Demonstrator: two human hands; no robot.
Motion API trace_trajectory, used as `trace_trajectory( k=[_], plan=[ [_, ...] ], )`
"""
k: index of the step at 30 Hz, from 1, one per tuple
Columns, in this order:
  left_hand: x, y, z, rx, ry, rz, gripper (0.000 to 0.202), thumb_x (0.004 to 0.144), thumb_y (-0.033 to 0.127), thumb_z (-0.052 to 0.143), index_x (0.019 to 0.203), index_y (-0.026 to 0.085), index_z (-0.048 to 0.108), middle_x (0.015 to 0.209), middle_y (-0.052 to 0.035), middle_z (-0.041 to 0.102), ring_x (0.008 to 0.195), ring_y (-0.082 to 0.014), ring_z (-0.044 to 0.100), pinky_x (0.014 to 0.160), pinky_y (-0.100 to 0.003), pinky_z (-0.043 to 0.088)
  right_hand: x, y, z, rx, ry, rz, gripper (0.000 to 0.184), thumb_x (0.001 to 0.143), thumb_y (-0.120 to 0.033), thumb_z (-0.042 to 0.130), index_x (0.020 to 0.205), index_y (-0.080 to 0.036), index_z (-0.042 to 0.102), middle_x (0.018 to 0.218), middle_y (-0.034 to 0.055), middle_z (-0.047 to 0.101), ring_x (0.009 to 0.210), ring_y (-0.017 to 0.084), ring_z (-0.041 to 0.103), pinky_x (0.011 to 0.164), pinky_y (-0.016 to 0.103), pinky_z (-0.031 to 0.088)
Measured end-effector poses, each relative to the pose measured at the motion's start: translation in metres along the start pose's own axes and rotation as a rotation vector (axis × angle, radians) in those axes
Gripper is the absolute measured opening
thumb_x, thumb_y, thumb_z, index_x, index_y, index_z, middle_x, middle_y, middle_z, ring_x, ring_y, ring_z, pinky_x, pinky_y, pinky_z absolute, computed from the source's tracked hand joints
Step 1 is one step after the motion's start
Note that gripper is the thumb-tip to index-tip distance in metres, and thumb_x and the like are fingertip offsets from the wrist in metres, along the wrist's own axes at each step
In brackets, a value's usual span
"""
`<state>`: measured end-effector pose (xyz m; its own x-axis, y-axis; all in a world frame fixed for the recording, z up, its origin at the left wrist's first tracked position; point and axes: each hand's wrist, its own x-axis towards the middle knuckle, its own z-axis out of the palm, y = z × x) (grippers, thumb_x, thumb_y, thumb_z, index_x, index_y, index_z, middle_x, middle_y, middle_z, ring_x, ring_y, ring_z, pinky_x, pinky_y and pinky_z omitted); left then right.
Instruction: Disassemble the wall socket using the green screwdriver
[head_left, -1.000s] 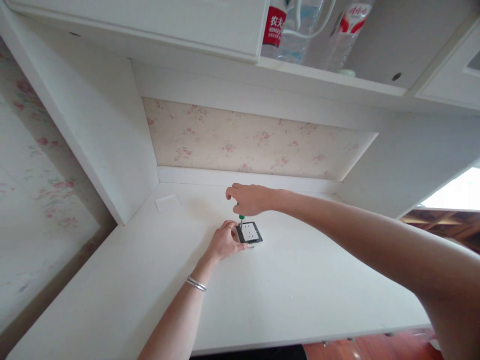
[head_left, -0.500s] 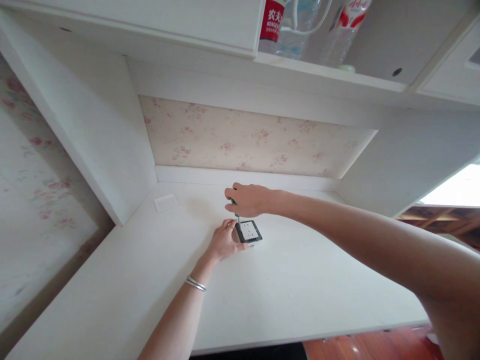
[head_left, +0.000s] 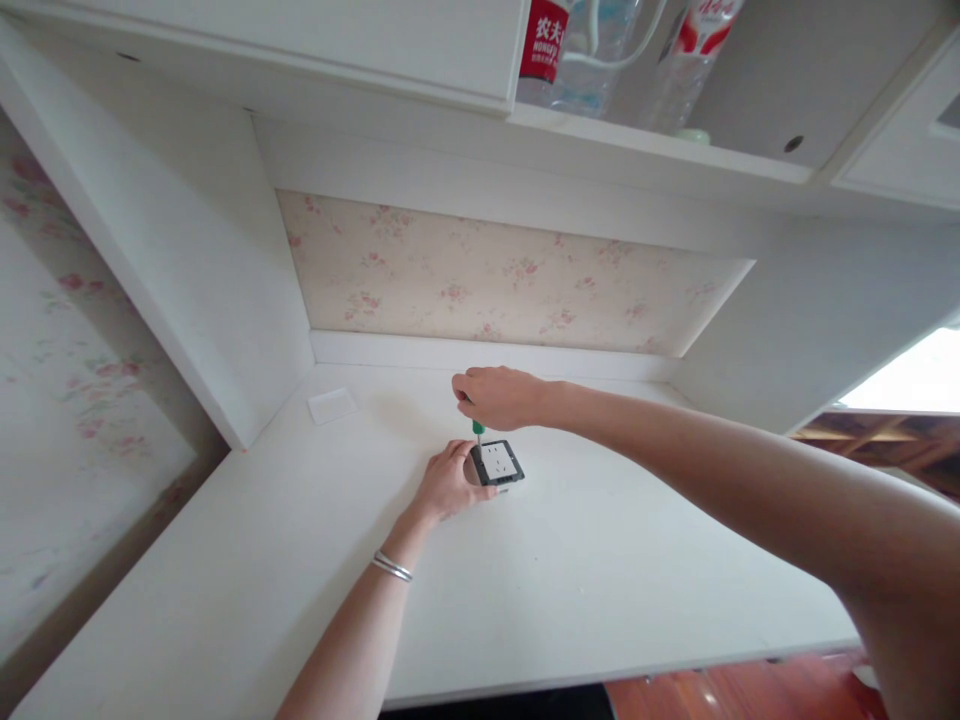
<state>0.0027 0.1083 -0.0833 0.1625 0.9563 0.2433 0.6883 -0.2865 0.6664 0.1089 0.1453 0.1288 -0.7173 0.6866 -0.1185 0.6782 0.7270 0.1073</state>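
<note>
A wall socket (head_left: 499,461) with a white face and a dark frame sits on the white desk (head_left: 570,560), face up. My left hand (head_left: 452,482) grips it from the left, thumb along the near edge and fingers at the far left corner. Above it, my right hand (head_left: 495,396) is closed around the handle of a screwdriver (head_left: 478,427), whose green lower end shows below the fingers. The screwdriver stands nearly upright, and its shaft reaches down to the left side of the socket's frame. The tip is too small to make out.
A thin white cover plate (head_left: 332,405) lies at the back left of the desk. White side panels (head_left: 172,250) flank the desk. Overhead, a shelf (head_left: 660,148) holds plastic bottles (head_left: 544,45). Wooden floor (head_left: 705,692) shows beyond the front edge.
My right hand has turned slightly around the screwdriver, and more of the green handle shows below the fingers. My left hand and the socket have stayed in place.
</note>
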Motion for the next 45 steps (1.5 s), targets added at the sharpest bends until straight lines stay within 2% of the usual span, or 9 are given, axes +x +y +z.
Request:
trace_trajectory(
  k=[3, 8, 14, 19, 24, 27, 31, 37, 45],
  plan=[
    [0.000, 0.000, 0.000, -0.019, 0.007, -0.016, 0.079, 0.058, 0.051, 0.076, 0.126, 0.021, 0.047, 0.124, -0.0074, 0.053, 0.113, -0.0259, 0.054, 0.099, -0.034, 0.039, -0.001, 0.002, -0.002, 0.037, -0.049, -0.040, 0.033, 0.077, -0.029, 0.052, 0.110, -0.024, 0.054, 0.118, 0.0094, 0.058, 0.086, 0.023, 0.061, 0.061, 0.029, 0.042],
    [0.001, 0.000, 0.001, -0.035, 0.020, -0.021, 0.077, 0.056, 0.051, 0.077, 0.121, 0.020, 0.050, 0.120, -0.0074, 0.054, 0.110, -0.0254, 0.055, 0.095, -0.033, 0.041, -0.001, -0.002, -0.002, -0.029, -0.007, 0.081, 0.036, 0.083, -0.050, 0.044, 0.102, -0.023, 0.058, 0.102, 0.0118, 0.065, 0.087, 0.028, 0.060, 0.065, 0.034, 0.042],
    [0.000, -0.001, 0.002, -0.089, 0.018, -0.029, 0.082, 0.052, 0.049, 0.080, 0.122, 0.017, 0.050, 0.117, -0.0086, 0.054, 0.106, -0.0245, 0.056, 0.093, -0.033, 0.042, 0.000, 0.000, -0.004, 0.061, -0.087, -0.068, 0.041, 0.069, -0.025, 0.058, 0.109, -0.022, 0.054, 0.105, 0.0078, 0.065, 0.086, 0.021, 0.060, 0.057, 0.026, 0.037],
    [0.000, -0.003, 0.004, -0.132, 0.030, -0.038, 0.083, 0.050, 0.049, 0.081, 0.119, 0.017, 0.051, 0.117, -0.0091, 0.054, 0.104, -0.0253, 0.056, 0.092, -0.033, 0.042, 0.001, -0.001, -0.003, 0.008, -0.044, 0.032, 0.030, 0.077, -0.042, 0.052, 0.099, -0.023, 0.059, 0.097, 0.0092, 0.067, 0.082, 0.024, 0.059, 0.059, 0.029, 0.037],
    [0.001, -0.006, 0.007, -0.145, 0.037, -0.059, 0.085, 0.046, 0.049, 0.083, 0.118, 0.017, 0.050, 0.117, -0.0089, 0.052, 0.105, -0.0258, 0.054, 0.094, -0.035, 0.040, 0.000, -0.001, -0.004, 0.072, -0.045, -0.123, 0.032, 0.069, -0.022, 0.056, 0.101, -0.023, 0.057, 0.104, 0.0065, 0.065, 0.084, 0.019, 0.058, 0.057, 0.025, 0.036],
    [0.001, -0.005, 0.007, -0.161, 0.058, -0.073, 0.084, 0.045, 0.047, 0.084, 0.116, 0.017, 0.051, 0.115, -0.0087, 0.051, 0.106, -0.0259, 0.053, 0.095, -0.035, 0.039, -0.002, -0.003, -0.005, 0.061, -0.039, -0.072, 0.025, 0.071, -0.032, 0.058, 0.094, -0.024, 0.059, 0.099, 0.0042, 0.066, 0.080, 0.020, 0.058, 0.055, 0.025, 0.034],
    [0.000, -0.003, 0.006, -0.177, 0.073, -0.066, 0.079, 0.044, 0.045, 0.084, 0.112, 0.018, 0.053, 0.113, -0.0073, 0.050, 0.105, -0.0249, 0.053, 0.095, -0.035, 0.040, -0.004, -0.006, -0.005, 0.032, 0.019, -0.087, 0.018, 0.081, -0.033, 0.049, 0.089, -0.023, 0.061, 0.092, 0.0054, 0.068, 0.080, 0.019, 0.058, 0.059, 0.026, 0.034],
    [0.001, -0.004, 0.008, -0.217, 0.104, -0.043, 0.077, 0.045, 0.044, 0.084, 0.109, 0.016, 0.051, 0.114, -0.0078, 0.049, 0.094, -0.0202, 0.055, 0.089, -0.033, 0.043, -0.017, 0.001, -0.022, 0.107, 0.171, -0.076, 0.015, 0.074, -0.019, 0.052, 0.084, -0.021, 0.064, 0.086, 0.0027, 0.069, 0.077, 0.017, 0.059, 0.060, 0.023, 0.036],
    [0.000, 0.004, 0.000, -0.317, 0.125, -0.110, 0.076, 0.048, 0.040, 0.084, 0.113, 0.016, 0.053, 0.114, -0.0085, 0.052, 0.096, -0.0213, 0.054, 0.084, -0.030, 0.044, -0.051, 0.060, -0.005, 0.894, 0.569, 0.307, 0.013, 0.076, -0.028, 0.064, 0.083, -0.017, 0.061, 0.059, 0.0007, 0.062, 0.048, 0.011, 0.058, 0.045, 0.020, 0.043]
  ],
)
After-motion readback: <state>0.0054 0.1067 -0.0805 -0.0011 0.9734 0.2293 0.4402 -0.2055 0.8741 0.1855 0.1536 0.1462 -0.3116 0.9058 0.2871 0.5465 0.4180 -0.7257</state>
